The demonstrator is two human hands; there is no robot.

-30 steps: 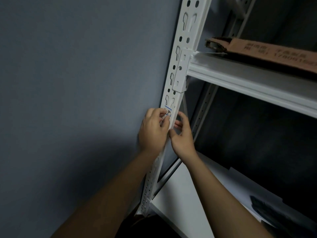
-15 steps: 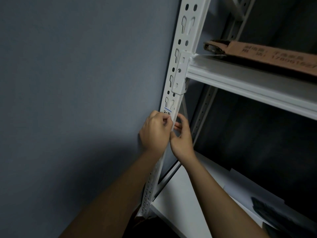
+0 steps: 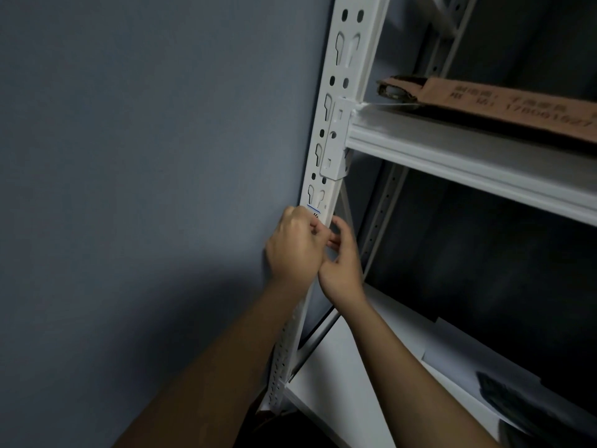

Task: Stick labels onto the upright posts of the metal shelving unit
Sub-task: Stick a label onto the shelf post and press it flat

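While the label (image 3: 314, 211) lies only partly seen on the white slotted upright post (image 3: 339, 101), just below the shelf beam bracket (image 3: 336, 143) and at 12 o'clock from the knuckles, I judge it best rubbed flat from its blue top line downward, with firm strokes so no edge lifts over the keyhole slots. Left hand (image 3: 295, 245) is curled against the post face, fingertips pinching or pressing the label's lower part. Right hand (image 3: 342, 260), at 3 o'clock of it, wraps the post's edge, forearms rising from 6 o'clock.
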